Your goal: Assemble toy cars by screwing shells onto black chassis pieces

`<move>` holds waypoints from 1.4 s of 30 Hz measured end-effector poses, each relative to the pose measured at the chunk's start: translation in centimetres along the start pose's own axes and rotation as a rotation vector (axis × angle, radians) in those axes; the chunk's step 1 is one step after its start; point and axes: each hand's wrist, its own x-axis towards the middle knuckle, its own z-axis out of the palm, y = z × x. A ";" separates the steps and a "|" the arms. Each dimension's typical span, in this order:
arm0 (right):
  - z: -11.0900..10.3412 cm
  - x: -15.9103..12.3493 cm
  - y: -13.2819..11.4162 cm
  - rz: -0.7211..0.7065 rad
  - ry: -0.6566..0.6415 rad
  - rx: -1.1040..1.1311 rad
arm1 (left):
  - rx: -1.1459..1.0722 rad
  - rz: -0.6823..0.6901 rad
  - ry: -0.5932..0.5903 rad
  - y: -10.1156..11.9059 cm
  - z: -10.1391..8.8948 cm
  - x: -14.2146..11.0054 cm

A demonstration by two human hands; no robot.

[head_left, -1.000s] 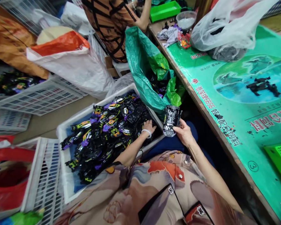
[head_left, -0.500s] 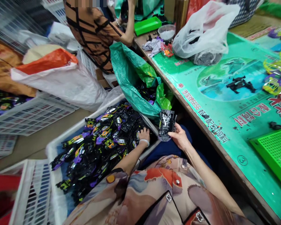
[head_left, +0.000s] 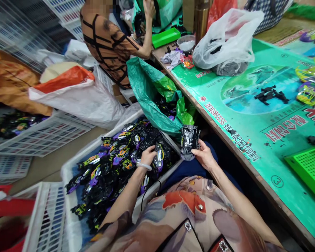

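My left hand [head_left: 147, 156] is closed on a black toy car shell [head_left: 158, 157] with yellow and purple markings, lifted just above a white crate [head_left: 68, 168] heaped with several such shells. A white bangle sits on that wrist. My right hand [head_left: 204, 157] grips a black and silver toy car chassis [head_left: 189, 141], held upright over my lap beside the table edge.
A green sack [head_left: 149, 91] holding more parts stands behind the crate. Another person in a brown striped top [head_left: 107, 38] works at the far end. The table's green mat [head_left: 265, 115] carries a white plastic bag [head_left: 225, 38], black parts [head_left: 270, 93] and a green tray [head_left: 309, 168].
My left hand, which was reaching into the pile, has closed on a shell and raised it toward me. The right hand keeps the chassis in nearly the same spot.
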 end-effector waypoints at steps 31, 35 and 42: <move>-4.1 -5.5 0.3 -0.039 0.376 -0.156 | -1.171 -0.317 -0.846 11.6 8.6 -10.3; -4.2 -5.4 0.6 -0.057 0.388 -0.181 | -1.277 -0.465 -1.062 10.1 8.0 -11.0; -4.2 -5.2 0.2 -0.067 0.490 -0.089 | -1.277 -0.359 -0.817 11.1 6.8 -9.8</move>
